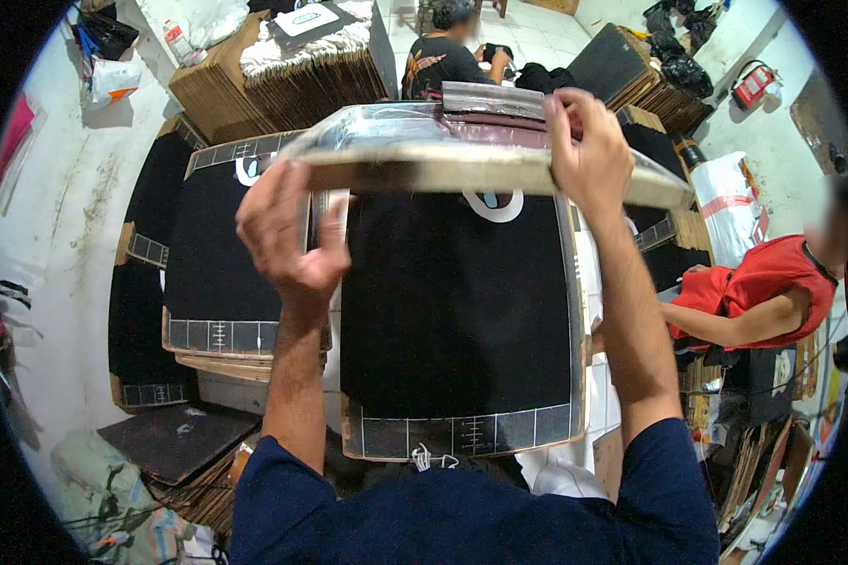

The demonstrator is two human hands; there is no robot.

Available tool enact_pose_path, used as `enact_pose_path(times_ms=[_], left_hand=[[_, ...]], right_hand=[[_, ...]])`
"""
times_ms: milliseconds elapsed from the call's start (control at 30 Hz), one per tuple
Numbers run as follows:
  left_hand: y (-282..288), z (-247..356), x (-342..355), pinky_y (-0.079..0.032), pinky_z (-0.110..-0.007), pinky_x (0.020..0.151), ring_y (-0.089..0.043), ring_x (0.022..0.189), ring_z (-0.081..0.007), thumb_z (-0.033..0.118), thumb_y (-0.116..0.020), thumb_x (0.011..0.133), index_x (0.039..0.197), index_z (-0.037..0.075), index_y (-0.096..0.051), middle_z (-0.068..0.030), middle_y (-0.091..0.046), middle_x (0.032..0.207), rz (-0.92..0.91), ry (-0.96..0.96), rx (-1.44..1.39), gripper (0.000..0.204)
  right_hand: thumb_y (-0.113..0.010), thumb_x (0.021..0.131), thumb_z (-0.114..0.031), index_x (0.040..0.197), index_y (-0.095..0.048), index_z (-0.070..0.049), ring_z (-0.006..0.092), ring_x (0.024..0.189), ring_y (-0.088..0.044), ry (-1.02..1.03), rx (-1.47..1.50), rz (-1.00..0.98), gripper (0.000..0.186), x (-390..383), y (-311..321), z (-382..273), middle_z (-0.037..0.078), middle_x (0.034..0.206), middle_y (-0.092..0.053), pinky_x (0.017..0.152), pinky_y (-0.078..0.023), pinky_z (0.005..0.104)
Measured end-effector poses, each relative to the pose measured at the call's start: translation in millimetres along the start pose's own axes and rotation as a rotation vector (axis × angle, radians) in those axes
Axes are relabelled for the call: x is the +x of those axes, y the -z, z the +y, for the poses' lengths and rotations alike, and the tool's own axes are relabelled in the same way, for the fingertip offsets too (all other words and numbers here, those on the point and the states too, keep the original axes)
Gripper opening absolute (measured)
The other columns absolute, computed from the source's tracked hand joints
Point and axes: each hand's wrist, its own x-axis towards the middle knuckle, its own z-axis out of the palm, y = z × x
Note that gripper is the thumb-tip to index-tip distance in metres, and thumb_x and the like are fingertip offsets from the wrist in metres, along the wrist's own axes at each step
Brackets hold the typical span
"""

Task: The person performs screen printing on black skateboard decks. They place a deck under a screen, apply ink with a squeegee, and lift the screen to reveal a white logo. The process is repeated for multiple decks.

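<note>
A screen-printing frame (424, 174) with a pale wooden edge is raised and tilted in front of me, blurred by motion. My left hand (292, 226) is at its left end, fingers over the edge and thumb lower down. Over the near edge reaches my right hand (589, 141), closed at the right end of a wide squeegee (495, 101) lying on the mesh. Below the frame, black fabric (452, 311) is stretched over a flat board (471, 433) with white ruled marks. Part of a white-ringed print (495, 205) shows at the fabric's far end.
To the left stands another board with black fabric (221, 254). Stacked boards (217, 94) bear white cloth at the back left. A person in red (763, 292) is close on the right; another in black (443, 64) sits far back. A fire extinguisher (754, 87) hangs on the right wall.
</note>
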Motion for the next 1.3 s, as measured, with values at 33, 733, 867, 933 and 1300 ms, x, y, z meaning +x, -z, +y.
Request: enact_pose_path(times_ms=[33, 733, 867, 933, 1300], left_hand=[[-3, -27, -16, -0.042, -0.049, 0.110, -0.058, 0.127, -0.0326, 0.028, -0.080, 0.092, 0.136, 0.009, -0.064, -0.0145, -0.064, 0.131, 0.101, 0.144, -0.006, 0.050], [89, -227, -433, -0.042, -0.070, 0.107, -0.030, 0.151, -0.0507, 0.032, -0.072, 0.095, 0.162, 0.037, -0.035, -0.0248, -0.025, 0.169, -1.148, 0.590, 0.593, 0.077], [90, -236, -410, -0.050, -0.072, 0.099, -0.033, 0.149, -0.0530, 0.026, -0.071, 0.095, 0.163, 0.040, -0.031, -0.0248, -0.025, 0.169, -1.261, 0.338, 0.536, 0.080], [92, -239, -395, -0.048, -0.075, 0.101, -0.032, 0.149, -0.0558, 0.013, -0.066, 0.096, 0.162, 0.043, -0.032, -0.0260, -0.024, 0.169, -1.316, 0.365, 0.451, 0.080], [82, -132, -245, -0.061, -0.051, 0.093, -0.046, 0.136, -0.0623, 0.005, -0.061, 0.093, 0.158, 0.043, -0.042, -0.0391, -0.030, 0.160, -1.544, 0.202, 0.388, 0.078]], right_hand=[[-0.060, 0.102, -0.052, 0.109, -0.073, -0.013, 0.0293, 0.085, -0.071, -0.093, -0.043, -0.042, 0.042, 23, 2, -4, 0.009, 0.086, -0.071, 0.073, -0.054, 0.0454], [-0.060, 0.096, -0.062, 0.113, -0.080, -0.009, 0.0190, 0.101, -0.067, -0.135, 0.018, -0.333, 0.059, 149, -20, 77, 0.009, 0.111, -0.076, 0.096, -0.048, 0.0325], [-0.057, 0.094, -0.067, 0.116, -0.078, -0.009, 0.0247, 0.107, -0.067, -0.204, -0.011, -0.359, 0.065, 140, -20, 72, 0.013, 0.111, -0.075, 0.100, -0.046, 0.0354], [-0.054, 0.094, -0.068, 0.116, -0.077, -0.009, 0.0277, 0.107, -0.067, -0.151, -0.062, -0.347, 0.067, 132, -27, 65, 0.016, 0.112, -0.074, 0.100, -0.046, 0.0358], [-0.049, 0.099, -0.057, 0.117, -0.077, -0.014, 0.0388, 0.116, -0.068, -0.306, -0.287, -0.220, 0.054, 88, -3, -45, 0.019, 0.125, -0.073, 0.103, -0.050, 0.0481]])
